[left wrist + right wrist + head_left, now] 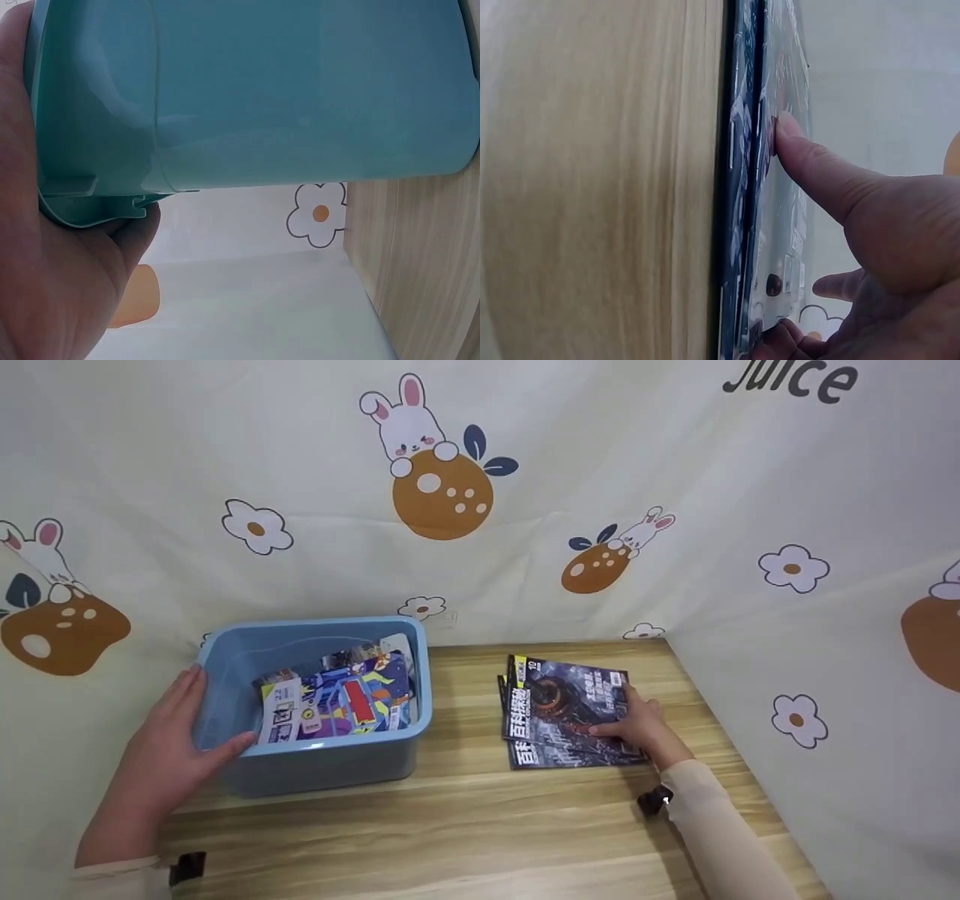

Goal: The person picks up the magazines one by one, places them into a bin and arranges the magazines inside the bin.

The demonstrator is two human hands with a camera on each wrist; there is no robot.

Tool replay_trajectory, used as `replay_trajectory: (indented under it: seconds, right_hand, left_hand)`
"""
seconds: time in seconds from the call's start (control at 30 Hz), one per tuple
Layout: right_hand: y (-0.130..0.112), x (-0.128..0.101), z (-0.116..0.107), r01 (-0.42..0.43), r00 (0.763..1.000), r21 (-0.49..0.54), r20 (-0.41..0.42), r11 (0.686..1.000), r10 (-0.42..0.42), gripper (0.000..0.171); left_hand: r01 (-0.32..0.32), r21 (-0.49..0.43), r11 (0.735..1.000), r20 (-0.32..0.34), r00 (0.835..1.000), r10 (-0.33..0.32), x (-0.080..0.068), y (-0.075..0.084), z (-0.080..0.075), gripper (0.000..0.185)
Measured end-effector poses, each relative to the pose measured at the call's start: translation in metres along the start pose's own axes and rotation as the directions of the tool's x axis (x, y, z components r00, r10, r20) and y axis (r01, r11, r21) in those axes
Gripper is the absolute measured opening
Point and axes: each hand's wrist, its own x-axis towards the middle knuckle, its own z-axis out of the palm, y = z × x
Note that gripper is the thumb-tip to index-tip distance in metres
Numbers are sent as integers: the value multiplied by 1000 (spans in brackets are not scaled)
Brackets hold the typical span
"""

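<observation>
Left hand (169,739) grips the blue bin (322,772) at its left side: fingers hooked round the rim, as the left wrist view shows, thumb laid over the near rim, so clamped on the bin. Bin sits upright, to the right of those fingers, its base on the tabletop (450,840). Inside it, right of the left thumb, lies a colourful booklet (390,697) with a red panel, and just beside the thumb a white-and-yellow printed sheet (281,712); other printed items are partly hidden. Right hand (649,727) is on the upper magazine (566,697), at its right side: thumb on the dark cover near the near edge, other fingers at the right edge. Thumb and fingers stand apart, touching; cannot tell if they pinch it. Upper magazine extends left of the right fingers, and the lower magazine (551,759) lies under it, sticking out on the side nearer the person. Both are glossy with white Chinese lettering; they rest on the tabletop, well apart from the left fingers, with the bin between. Past both hands' fingers hangs a pale curtain (315,450) printed with rabbits, oranges and flowers. Light sleeve (724,825) below the right fingers.
</observation>
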Motion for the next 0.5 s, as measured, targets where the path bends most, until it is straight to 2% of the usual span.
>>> replay_trajectory:
  seconds: [0.27, 0.5]
  right_hand:
    - [8, 2, 1, -3, 1000, 7, 15, 1000, 3, 138]
    - [18, 2, 1, 75, 997, 161, -23, 984, -72, 132]
  left_hand:
    - [-4, -3, 1000, 2, 1000, 4, 0, 0, 0, 123]
    - [1, -8, 1000, 5, 1000, -1, -1, -1, -1, 123]
